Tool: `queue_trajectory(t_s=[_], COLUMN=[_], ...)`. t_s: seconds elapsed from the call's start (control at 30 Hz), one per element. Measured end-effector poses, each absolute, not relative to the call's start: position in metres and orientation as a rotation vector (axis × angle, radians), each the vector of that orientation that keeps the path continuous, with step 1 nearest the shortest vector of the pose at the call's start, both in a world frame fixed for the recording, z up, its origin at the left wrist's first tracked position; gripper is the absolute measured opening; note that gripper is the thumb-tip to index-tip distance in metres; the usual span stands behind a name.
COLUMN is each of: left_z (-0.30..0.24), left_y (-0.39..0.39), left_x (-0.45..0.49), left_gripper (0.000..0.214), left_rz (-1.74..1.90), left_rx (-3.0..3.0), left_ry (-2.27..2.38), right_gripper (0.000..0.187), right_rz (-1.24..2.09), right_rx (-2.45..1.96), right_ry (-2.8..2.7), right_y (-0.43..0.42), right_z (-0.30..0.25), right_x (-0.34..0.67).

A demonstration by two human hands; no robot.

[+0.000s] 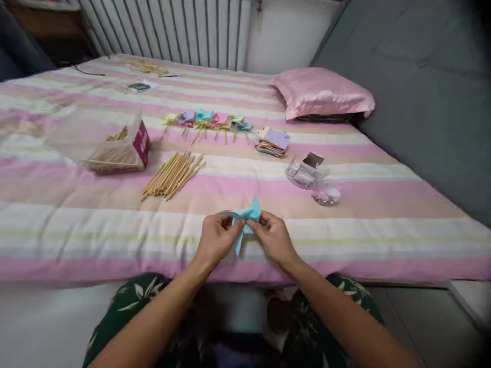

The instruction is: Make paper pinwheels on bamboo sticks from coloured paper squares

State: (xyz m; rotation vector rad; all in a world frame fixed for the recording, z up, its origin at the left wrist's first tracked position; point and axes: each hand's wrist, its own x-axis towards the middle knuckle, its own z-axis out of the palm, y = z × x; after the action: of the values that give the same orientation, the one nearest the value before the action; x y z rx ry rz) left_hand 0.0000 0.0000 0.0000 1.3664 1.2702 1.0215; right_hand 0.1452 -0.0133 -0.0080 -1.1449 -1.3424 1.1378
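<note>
Over the near edge of the bed, a light-blue paper pinwheel [252, 210] with its corners folded in is held between both hands. My left hand [219, 232] pinches it from the left side. From the right, my right hand [273, 235] grips it too, and both thumbs meet at its centre. Whether a pin or other small piece sits under the thumbs is hidden. Beyond the hands lies a bundle of thin tan sticks [174, 175]. Farther back, several finished pinwheels [205, 118] in mixed colours rest in a row on their sticks.
A stack of coloured paper squares [273, 140] lies right of the pinwheels. Nearer are a clear bag with small silvery pieces [303, 173] and a small round clear container [326, 194]. A clear plastic box [115, 156] holds more sticks. A pink pillow [322, 94] lies on the striped bedspread [364, 245].
</note>
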Motion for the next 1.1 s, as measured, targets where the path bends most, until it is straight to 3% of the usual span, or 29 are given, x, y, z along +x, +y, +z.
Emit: queue_trajectory(t_s=[0.2, 1.1], left_z=[0.0, -0.0003], left_y=[-0.0001, -0.0021], left_x=[0.0022, 0.0026], left_gripper=[0.017, 0.016], left_rz=[1.073, 1.117], left_rx=[1.32, 1.292], left_ry=[1.189, 1.115], right_gripper=[0.018, 0.019], right_rz=[1.15, 1.149], right_rx=[-1.155, -1.143], right_ry=[-1.333, -1.374], right_y=[-0.0131, -0.0125], right_z=[-0.0087, -0.01], right_x=[0.1463, 0.1487])
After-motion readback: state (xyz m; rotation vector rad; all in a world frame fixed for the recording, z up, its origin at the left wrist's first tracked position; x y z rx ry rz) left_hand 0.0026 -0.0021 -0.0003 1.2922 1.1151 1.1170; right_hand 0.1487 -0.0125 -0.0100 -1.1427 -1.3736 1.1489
